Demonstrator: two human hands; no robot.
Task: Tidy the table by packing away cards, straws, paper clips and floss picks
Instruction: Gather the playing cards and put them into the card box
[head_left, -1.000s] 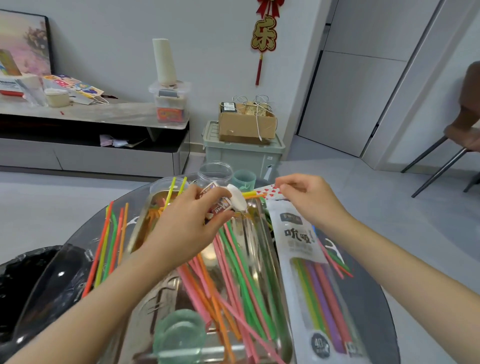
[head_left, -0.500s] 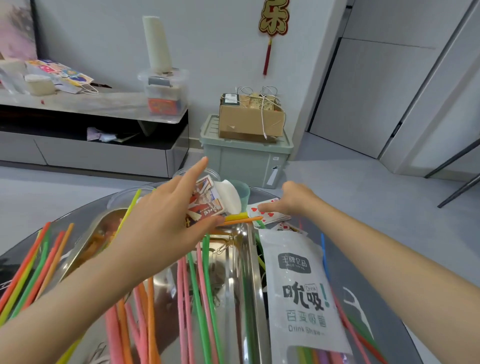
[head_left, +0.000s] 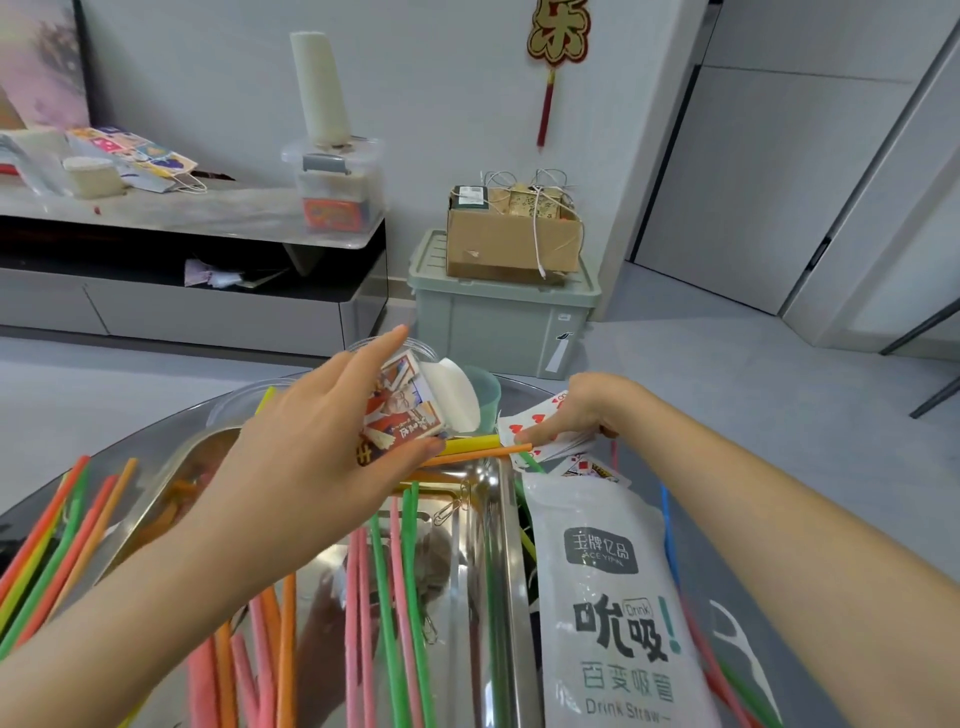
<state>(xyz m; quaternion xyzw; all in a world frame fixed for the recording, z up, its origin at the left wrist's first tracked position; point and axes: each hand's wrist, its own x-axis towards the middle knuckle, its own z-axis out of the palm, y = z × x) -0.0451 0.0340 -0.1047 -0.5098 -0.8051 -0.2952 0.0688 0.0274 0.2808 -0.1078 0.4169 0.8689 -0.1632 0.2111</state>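
As our left hand (head_left: 311, 467) clamps round the open card box (head_left: 402, 415) at the table's (head_left: 795, 665) far edge, our right hand (head_left: 587, 410) pinches loose playing cards (head_left: 524, 423), likely bound inside.

Single wide-angle head-worn view, facing forward and down, close above the table (head_left: 701, 566), wall (head_left: 467, 104) beyond

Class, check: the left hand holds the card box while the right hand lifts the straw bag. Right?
No. The head view shows the right hand on the playing cards, not the straw bag; the left hand holds the card box.
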